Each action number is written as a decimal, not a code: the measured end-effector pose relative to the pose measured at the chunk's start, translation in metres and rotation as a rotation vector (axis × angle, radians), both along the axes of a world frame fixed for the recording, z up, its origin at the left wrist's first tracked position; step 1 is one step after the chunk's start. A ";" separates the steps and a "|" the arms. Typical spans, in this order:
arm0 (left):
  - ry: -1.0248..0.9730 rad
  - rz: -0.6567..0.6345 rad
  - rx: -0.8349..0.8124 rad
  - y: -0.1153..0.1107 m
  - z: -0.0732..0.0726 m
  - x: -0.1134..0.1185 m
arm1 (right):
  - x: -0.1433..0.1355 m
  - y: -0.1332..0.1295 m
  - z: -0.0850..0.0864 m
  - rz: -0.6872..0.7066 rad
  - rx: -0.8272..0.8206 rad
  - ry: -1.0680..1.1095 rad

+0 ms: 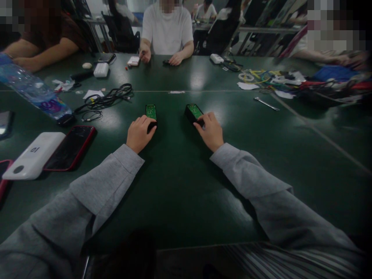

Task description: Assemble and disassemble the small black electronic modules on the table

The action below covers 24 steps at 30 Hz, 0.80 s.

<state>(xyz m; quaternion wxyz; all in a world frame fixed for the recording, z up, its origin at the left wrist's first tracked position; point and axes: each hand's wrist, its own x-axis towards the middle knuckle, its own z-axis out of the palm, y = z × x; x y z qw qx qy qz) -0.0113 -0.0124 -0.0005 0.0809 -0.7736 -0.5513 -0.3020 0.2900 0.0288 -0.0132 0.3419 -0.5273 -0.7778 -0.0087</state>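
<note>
Two small black cases with green circuit boards showing on top rest on the dark green table, a short gap between them. My left hand point(140, 131) has thumb and fingers closed around the near end of the left circuit-board case point(151, 111). On the other side, my right hand point(209, 130) grips the near end of the right circuit-board case point(193, 111), which lies at a slant. The fingers of both hands cover the near ends of the cases.
A white power bank point(35, 153), a red-edged phone point(71, 148), a tilted water bottle point(35, 91) and black cables point(109, 99) lie at left. Farther right are a wrench point(266, 103) and tangled wires point(305, 83). A person in a white shirt point(167, 29) sits opposite.
</note>
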 end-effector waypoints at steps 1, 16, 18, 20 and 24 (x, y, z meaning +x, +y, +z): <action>-0.004 -0.002 -0.001 0.000 0.000 0.000 | 0.000 0.000 0.000 0.000 0.003 0.000; 0.018 0.015 -0.022 -0.001 0.002 0.002 | 0.007 0.014 -0.010 -0.088 0.097 0.185; 0.016 0.015 -0.020 -0.001 0.001 0.001 | 0.008 0.017 -0.014 -0.083 0.062 0.187; 0.018 0.013 -0.019 -0.001 0.001 0.001 | 0.009 0.018 -0.016 -0.080 -0.022 0.193; 0.016 0.010 -0.021 -0.001 0.001 0.001 | 0.006 0.015 -0.013 -0.102 -0.176 0.203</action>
